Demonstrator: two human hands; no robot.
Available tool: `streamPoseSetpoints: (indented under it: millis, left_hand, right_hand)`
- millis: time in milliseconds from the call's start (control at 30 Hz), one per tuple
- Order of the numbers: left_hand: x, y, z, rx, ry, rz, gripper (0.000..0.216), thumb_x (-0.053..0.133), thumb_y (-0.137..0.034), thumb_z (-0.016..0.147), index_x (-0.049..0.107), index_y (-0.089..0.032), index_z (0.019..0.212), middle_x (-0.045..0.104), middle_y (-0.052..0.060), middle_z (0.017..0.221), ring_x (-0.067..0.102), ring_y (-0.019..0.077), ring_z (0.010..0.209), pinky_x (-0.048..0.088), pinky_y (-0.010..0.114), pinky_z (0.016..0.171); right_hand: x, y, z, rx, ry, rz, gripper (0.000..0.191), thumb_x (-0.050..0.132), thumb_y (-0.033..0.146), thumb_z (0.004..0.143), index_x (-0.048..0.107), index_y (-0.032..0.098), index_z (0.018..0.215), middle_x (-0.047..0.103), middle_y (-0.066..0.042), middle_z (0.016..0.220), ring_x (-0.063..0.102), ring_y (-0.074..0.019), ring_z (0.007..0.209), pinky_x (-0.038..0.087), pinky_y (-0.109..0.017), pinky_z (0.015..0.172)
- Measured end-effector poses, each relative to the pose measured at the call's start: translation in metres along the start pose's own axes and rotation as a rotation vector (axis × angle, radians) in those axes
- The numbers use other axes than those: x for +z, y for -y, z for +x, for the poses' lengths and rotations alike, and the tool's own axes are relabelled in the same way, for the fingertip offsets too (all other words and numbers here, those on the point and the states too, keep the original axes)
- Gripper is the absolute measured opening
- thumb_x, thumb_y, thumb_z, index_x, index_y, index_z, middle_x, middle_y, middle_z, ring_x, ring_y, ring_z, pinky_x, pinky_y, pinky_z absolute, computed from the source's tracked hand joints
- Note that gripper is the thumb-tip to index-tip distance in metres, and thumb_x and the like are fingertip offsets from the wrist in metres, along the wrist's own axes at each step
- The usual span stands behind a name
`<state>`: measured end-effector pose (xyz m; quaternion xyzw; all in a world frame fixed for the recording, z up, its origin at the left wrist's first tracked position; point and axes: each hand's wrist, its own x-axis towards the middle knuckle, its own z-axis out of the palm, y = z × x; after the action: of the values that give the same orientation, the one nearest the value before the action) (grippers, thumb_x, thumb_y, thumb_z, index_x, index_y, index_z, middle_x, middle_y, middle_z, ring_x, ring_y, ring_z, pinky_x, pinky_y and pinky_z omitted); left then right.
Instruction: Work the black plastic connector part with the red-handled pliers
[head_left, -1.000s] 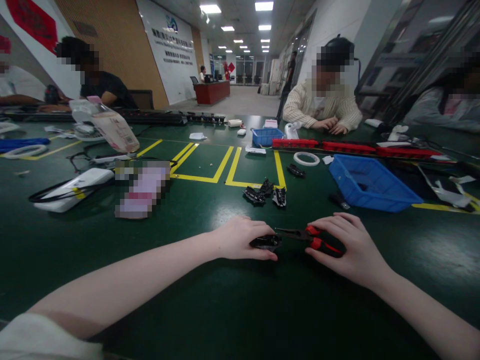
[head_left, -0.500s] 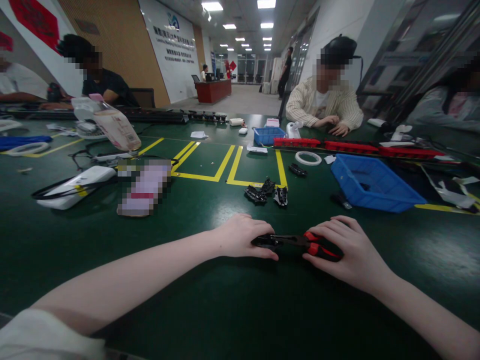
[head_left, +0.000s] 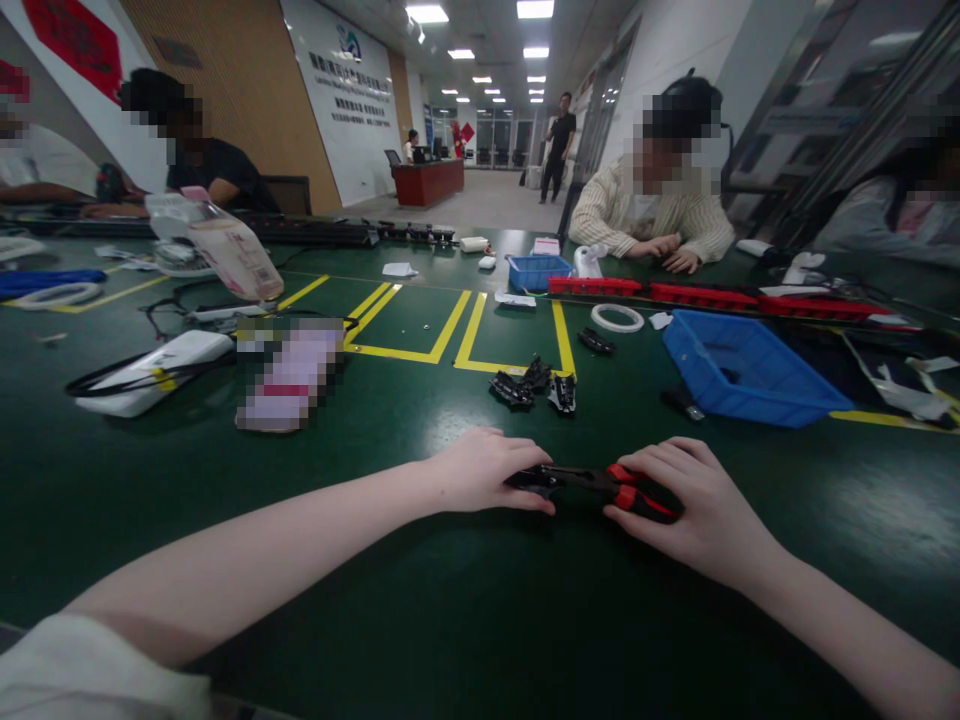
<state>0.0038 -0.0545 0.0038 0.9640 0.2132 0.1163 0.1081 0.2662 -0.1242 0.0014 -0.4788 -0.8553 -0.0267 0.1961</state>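
Red-and-black handled pliers (head_left: 637, 492) lie in my right hand (head_left: 694, 500), whose fingers wrap round the grips. Their dark jaws point left and meet a small black plastic part (head_left: 534, 479). Thumb and fingers of my left hand (head_left: 487, 472) close on that part, covering much of it; whether the jaws clamp it I cannot tell. Just beyond my hands, several similar black parts (head_left: 513, 389) sit in a loose group on the green table (head_left: 420, 620). One more black part (head_left: 596, 341) rests farther back.
To the right stands a blue bin (head_left: 757, 385), with a small dark item (head_left: 682, 402) beside it. A white tape ring (head_left: 617, 318) lies behind. On the left are a phone (head_left: 291, 378), a white corded device (head_left: 154, 375) and a tilted bottle (head_left: 231, 250). A co-worker (head_left: 652, 200) sits opposite.
My hands, the pliers and the black part have hardly moved. In the background, a standing person has shifted left and turned.
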Motion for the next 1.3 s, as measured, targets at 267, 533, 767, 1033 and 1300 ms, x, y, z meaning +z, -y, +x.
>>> streamPoseSetpoints:
  millis: [267, 533, 767, 1033, 1300]
  left_hand:
    - [0.002, 0.001, -0.001, 0.044, 0.030, 0.093, 0.045, 0.059, -0.052, 0.083, 0.061, -0.017, 0.112, 0.067, 0.001, 0.087, 0.059, 0.0162, 0.067, 0.037, 0.026, 0.058]
    - [-0.002, 0.000, -0.001, 0.054, 0.033, -0.013, 0.043, 0.062, -0.051, 0.082, 0.060, -0.016, 0.108, 0.067, 0.002, 0.091, 0.061, 0.0160, 0.070, 0.037, 0.025, 0.059]
    - [-0.003, 0.001, -0.001, 0.071, 0.012, -0.134, 0.039, 0.059, -0.049, 0.085, 0.058, -0.016, 0.108, 0.067, 0.002, 0.091, 0.063, 0.0157, 0.075, 0.039, 0.022, 0.061]
    - [-0.002, 0.001, -0.003, 0.097, 0.020, -0.130, 0.041, 0.056, -0.051, 0.086, 0.058, -0.018, 0.110, 0.066, 0.002, 0.087, 0.062, 0.0162, 0.072, 0.038, 0.022, 0.060]
    - [0.002, 0.000, 0.000, 0.054, 0.031, -0.052, 0.040, 0.059, -0.055, 0.082, 0.062, -0.020, 0.102, 0.067, 0.001, 0.081, 0.063, 0.0166, 0.070, 0.037, 0.023, 0.059]
  right_hand:
    - [-0.001, 0.002, -0.002, -0.110, -0.082, -0.139, 0.031, 0.060, 0.042, 0.079, 0.060, 0.019, 0.099, 0.067, -0.007, 0.091, 0.060, -0.0217, 0.084, 0.040, -0.042, 0.086]
    - [0.003, 0.007, -0.001, -0.055, -0.068, -0.051, 0.029, 0.059, 0.043, 0.080, 0.060, 0.021, 0.099, 0.068, -0.007, 0.092, 0.061, -0.0211, 0.084, 0.041, -0.043, 0.086]
    - [0.006, 0.006, 0.000, -0.012, -0.062, -0.022, 0.029, 0.063, 0.043, 0.077, 0.061, 0.023, 0.098, 0.067, -0.005, 0.092, 0.061, -0.0196, 0.083, 0.041, -0.041, 0.086]
    - [0.005, 0.012, 0.000, 0.015, -0.089, -0.079, 0.026, 0.063, 0.025, 0.070, 0.061, 0.022, 0.095, 0.067, -0.004, 0.090, 0.060, -0.0198, 0.084, 0.039, -0.041, 0.089]
    - [0.003, 0.021, 0.005, 0.102, -0.007, 0.015, 0.024, 0.058, 0.020, 0.066, 0.059, 0.022, 0.090, 0.065, -0.003, 0.090, 0.058, -0.0194, 0.085, 0.040, -0.039, 0.085]
